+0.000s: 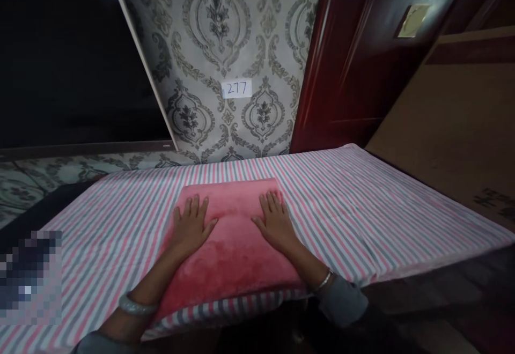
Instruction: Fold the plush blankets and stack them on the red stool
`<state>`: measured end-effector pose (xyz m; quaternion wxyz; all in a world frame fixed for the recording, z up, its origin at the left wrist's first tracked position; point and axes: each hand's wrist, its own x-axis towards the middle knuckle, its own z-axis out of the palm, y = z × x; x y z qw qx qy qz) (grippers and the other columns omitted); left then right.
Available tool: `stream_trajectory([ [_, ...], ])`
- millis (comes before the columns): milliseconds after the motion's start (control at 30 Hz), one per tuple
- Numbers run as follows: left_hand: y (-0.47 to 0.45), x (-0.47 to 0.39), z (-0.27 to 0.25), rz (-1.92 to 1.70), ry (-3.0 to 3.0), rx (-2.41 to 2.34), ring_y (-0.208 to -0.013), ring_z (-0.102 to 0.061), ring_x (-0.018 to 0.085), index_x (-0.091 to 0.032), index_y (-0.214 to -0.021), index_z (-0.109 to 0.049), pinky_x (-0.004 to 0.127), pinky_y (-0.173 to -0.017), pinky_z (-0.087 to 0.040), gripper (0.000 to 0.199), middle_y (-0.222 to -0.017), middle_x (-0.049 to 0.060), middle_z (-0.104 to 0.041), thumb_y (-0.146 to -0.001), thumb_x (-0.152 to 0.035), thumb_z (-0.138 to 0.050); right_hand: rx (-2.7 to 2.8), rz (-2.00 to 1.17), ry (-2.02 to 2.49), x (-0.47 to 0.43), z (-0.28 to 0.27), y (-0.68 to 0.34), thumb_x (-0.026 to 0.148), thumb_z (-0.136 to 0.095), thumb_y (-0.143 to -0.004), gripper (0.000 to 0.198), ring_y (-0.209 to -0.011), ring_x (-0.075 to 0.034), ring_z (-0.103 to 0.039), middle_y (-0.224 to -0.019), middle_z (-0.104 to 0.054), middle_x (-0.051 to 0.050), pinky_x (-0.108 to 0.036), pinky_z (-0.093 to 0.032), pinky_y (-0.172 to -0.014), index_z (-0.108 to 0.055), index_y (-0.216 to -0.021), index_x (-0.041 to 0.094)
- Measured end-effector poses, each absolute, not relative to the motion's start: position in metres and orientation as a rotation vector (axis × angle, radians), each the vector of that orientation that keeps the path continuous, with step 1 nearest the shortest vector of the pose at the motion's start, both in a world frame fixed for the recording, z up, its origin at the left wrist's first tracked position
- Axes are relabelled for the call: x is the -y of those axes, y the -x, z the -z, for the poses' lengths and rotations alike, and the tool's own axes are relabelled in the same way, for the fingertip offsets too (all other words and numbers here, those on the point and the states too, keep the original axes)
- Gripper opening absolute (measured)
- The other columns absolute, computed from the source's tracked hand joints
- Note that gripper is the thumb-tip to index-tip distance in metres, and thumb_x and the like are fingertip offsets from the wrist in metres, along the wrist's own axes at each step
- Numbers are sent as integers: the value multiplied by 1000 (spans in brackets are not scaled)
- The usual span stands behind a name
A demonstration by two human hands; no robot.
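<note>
A pink plush cloth (237,252), folded into a rough rectangle, lies at the front edge of a table spread with a striped cloth (333,193). My left hand (191,225) rests flat on its left side, fingers spread and pointing away from me. On the right side, my right hand (276,222) presses down the same way, palm down with the thumb turned inward. Neither hand grasps anything. Between my hands the plush surface shows darker brushed patches toward the near edge.
A large dark screen (76,59) stands at the back left. Behind the table are patterned wallpaper with a paper label (236,88) reading 277 and a dark red door (341,59). A cardboard box (454,112) stands along the right side. Something pixelated covers the lower left.
</note>
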<state>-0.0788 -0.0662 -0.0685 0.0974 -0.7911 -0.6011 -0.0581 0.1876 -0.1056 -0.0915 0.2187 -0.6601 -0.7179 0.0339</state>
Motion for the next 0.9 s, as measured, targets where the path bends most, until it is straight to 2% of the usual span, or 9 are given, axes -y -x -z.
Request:
stream_trajectory([
  [233, 77, 65, 71, 228, 2363, 1800, -151, -20, 39, -12, -154, -36, 64, -118, -8, 70, -163, 22, -25, -95, -50, -43, 1974, -104, 1813, 102, 96, -186, 52, -42, -99, 71, -152, -36, -17, -162, -26, -22, -59, -15, -120, -35, -155, 9],
  [400, 82, 64, 63, 310, 2414, 1843, -152, -21, 38, -13, -153, -39, 62, -119, -13, 68, -163, 20, -26, -95, -48, -44, 1995, -143, 1747, 100, 92, -191, 44, -46, -98, 65, -153, -33, -19, -162, -28, -19, -57, -15, -121, -39, -153, 10],
  [567, 104, 70, 51, 360, 2530, 1916, -152, -23, 34, -20, -149, -47, 63, -119, -17, 60, -161, 15, -35, -93, -42, -45, 1877, -384, 1598, 121, 108, -227, 41, -55, -91, 67, -152, -30, -23, -162, -31, -16, -52, -27, -120, -42, -152, 15],
  [667, 127, 89, 54, 630, 2475, 2121, -152, -23, 34, -17, -146, -50, 60, -120, -19, 63, -163, 16, -30, -88, -42, -50, 1616, -510, 1540, 148, 128, -251, 43, -57, -88, 70, -142, -31, -43, -155, -43, -16, -54, -37, -115, -42, -152, 19],
  [767, 146, 118, 59, 1091, 2326, 2434, -150, -28, 32, -15, -149, -44, 49, -123, -21, 76, -162, 16, -33, -82, -47, -58, 1386, -655, 1470, 176, 143, -261, 45, -58, -88, 70, -125, -30, -60, -148, -52, -17, -53, -47, -105, -41, -152, 21],
  [900, 149, 152, 51, 1500, 1997, 2845, -146, -37, 35, -18, -152, -41, 51, -119, -31, 88, -154, 17, -46, -75, -51, -70, 1235, -862, 1329, 200, 147, -257, 49, -58, -89, 69, -121, -28, -64, -142, -57, -17, -50, -51, -101, -42, -151, 24],
])
